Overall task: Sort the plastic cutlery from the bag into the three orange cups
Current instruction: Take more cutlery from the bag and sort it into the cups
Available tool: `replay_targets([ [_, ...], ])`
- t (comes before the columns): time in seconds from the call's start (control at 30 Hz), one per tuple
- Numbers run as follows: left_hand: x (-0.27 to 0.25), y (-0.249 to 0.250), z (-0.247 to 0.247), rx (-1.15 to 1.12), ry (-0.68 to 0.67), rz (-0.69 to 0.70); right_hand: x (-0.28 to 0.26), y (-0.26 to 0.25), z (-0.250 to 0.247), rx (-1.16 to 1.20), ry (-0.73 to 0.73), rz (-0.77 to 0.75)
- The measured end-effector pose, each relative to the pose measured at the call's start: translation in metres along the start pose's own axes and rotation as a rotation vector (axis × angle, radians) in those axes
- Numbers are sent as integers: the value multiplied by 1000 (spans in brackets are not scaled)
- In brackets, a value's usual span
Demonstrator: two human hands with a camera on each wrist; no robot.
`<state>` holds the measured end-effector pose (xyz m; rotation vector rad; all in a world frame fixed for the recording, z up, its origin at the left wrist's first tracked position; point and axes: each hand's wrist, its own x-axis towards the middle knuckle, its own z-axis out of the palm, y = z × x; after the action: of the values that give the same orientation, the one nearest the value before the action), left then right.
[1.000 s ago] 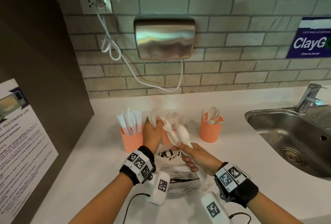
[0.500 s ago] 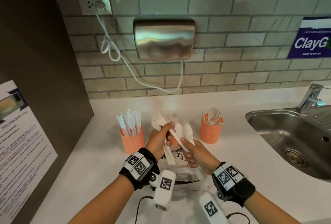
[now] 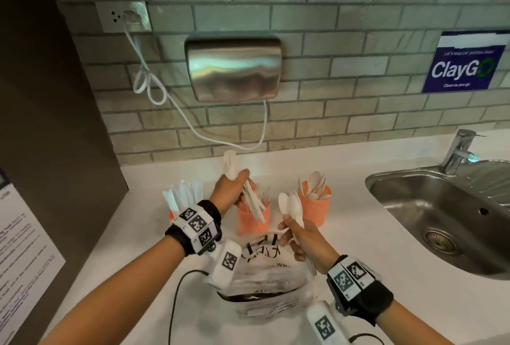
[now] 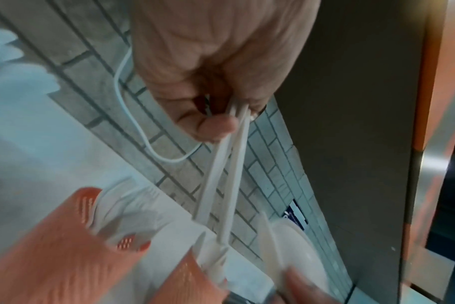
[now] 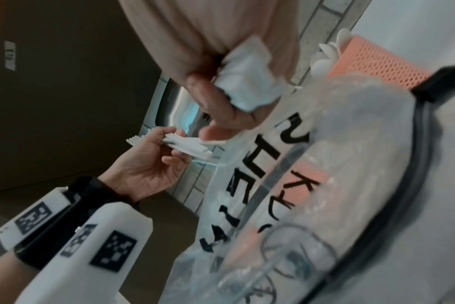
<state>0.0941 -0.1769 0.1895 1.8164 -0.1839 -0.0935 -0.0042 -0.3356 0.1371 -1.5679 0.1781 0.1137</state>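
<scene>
White counter under a grey brick wall, with a steel hand dryer, a socket and a looping white cord above. Off to the right of both hands, a steel sink and tap; higher up, a blue ClayGo sign; far left, a printed notice. Left hand raised, fingers curled round a small bunch of white forks, tines up past the knuckles, handles slanting down over the middle orange cup, itself holding forks. Right hand lower and nearer, fingers pinching a few white spoons, bowls up, just left of the right orange cup of spoons. Behind the left wrist, partly hidden by the band, the left orange cup with white knives. Below both hands, flat on the counter, the clear printed plastic bag, blocking the base of the middle cup from view. Black cable trailing at the near edge.
</scene>
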Motion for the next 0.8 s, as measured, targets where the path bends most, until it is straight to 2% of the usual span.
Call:
replay_targets([
  [0.1,24,12,-5,-10,226,113,3,-5,-10,69,54,-1],
  [0.17,34,16,-3,-9,284,153,4,-8,-15,134,75,17],
  [0.37,53,6,16,48,256,196,2,-11,-30,237,83,44],
  [0.6,65,-25,19,90,178,113,-8,-15,-43,204,106,1],
  [0.8,61,-48,12,78,81,98,-11,-12,-51,178,136,5],
])
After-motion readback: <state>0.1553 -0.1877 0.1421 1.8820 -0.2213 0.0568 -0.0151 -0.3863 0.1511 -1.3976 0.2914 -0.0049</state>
